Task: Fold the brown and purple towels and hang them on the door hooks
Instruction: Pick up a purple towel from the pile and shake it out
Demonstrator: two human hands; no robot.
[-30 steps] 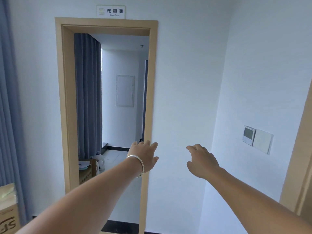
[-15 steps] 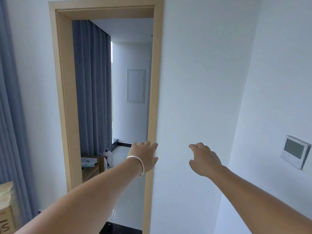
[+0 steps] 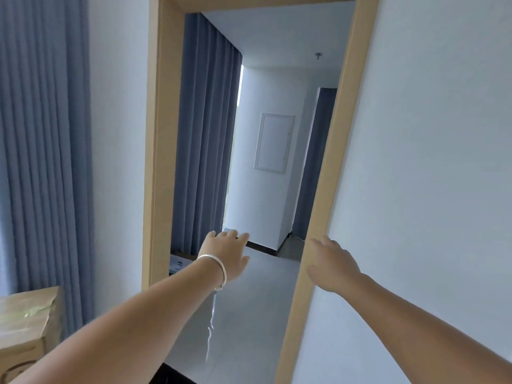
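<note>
No towels, door or hooks are in view. My left hand (image 3: 225, 253), with a silver bracelet at the wrist, is stretched forward into the open doorway, fingers relaxed and holding nothing. My right hand (image 3: 331, 263) is stretched forward at the same height, in front of the right post of the wooden door frame (image 3: 329, 173), fingers loose and empty. Whether it touches the post I cannot tell.
Blue-grey curtains hang at the left (image 3: 41, 162) and inside the room beyond (image 3: 205, 139). A cardboard box (image 3: 27, 325) stands at the lower left. A white wall panel (image 3: 274, 144) is on the far wall. White wall (image 3: 429, 189) fills the right.
The view has come closer to the doorway and swung right to left; the door sign and wall switches have left the frame. Both hands stay stretched forward and empty.
</note>
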